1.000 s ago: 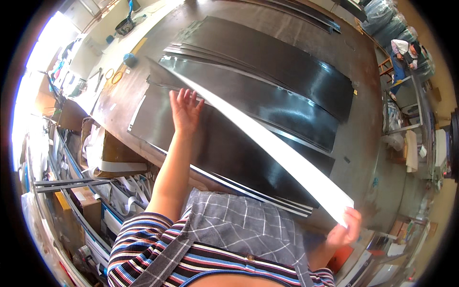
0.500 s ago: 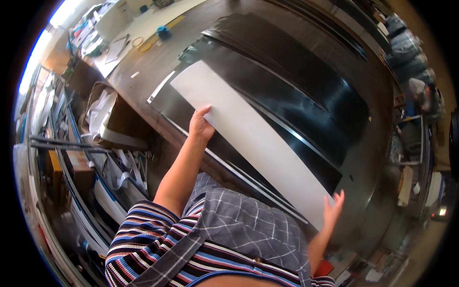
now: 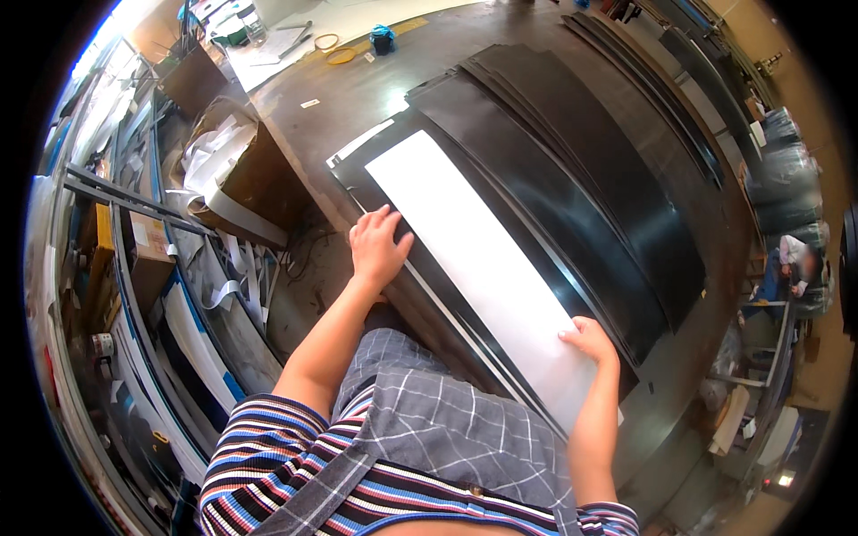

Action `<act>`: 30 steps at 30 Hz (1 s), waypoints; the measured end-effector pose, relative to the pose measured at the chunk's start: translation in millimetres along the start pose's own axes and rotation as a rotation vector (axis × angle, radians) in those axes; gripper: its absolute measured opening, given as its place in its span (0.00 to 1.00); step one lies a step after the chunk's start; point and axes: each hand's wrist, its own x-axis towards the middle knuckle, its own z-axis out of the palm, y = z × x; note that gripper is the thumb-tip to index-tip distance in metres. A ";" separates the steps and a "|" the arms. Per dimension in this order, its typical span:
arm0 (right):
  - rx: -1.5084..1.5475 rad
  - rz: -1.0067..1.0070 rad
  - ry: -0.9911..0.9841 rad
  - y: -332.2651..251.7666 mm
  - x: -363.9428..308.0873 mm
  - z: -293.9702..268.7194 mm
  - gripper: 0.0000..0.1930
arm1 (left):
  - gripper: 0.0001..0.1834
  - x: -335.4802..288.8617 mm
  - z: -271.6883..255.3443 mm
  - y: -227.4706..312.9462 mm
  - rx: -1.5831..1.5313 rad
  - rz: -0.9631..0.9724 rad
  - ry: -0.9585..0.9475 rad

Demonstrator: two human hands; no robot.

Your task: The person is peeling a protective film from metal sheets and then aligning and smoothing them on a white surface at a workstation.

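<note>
A long white strip of sheet (image 3: 465, 232) slants across a pile of black sheets (image 3: 554, 170) on the table in front of me. My right hand (image 3: 593, 344) grips its right edge near the lower end, thumb on the upper face and the other fingers partly hidden. Beside the strip's left edge, my left hand (image 3: 380, 246) is open, fingers spread over the black sheet, with nothing in it. Thin pale edges (image 3: 456, 326) of other strips run along the table's near side. My right forearm covers part of the strip's lower end.
To the left stand a cardboard box (image 3: 259, 170) of white offcuts and a rack (image 3: 125, 201) of upright sheets. A blue-topped jar (image 3: 382, 39) and yellow rings (image 3: 340, 55) lie at the far left. Another person (image 3: 786, 263) sits at the far right.
My left hand has let go of the white strip and opened beside it. My right hand has closed on the strip's right edge. The strip now lies flatter on the black sheets.
</note>
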 end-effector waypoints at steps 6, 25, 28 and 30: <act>-0.062 -0.102 0.045 -11.3 2.5 -3.1 0.06 | 0.30 13.5 12.9 -9.2 0.076 0.167 -0.120; -0.004 -0.225 -0.017 -47.8 25.3 17.0 0.12 | 0.37 7.8 13.9 -13.1 0.055 0.139 -0.074; -0.019 -0.200 -0.036 -46.4 28.8 17.7 0.12 | 0.36 9.8 12.8 -15.9 0.052 0.137 -0.081; -0.020 -0.190 -0.039 -43.3 30.1 17.7 0.11 | 0.36 10.3 10.9 -16.0 0.049 0.147 -0.085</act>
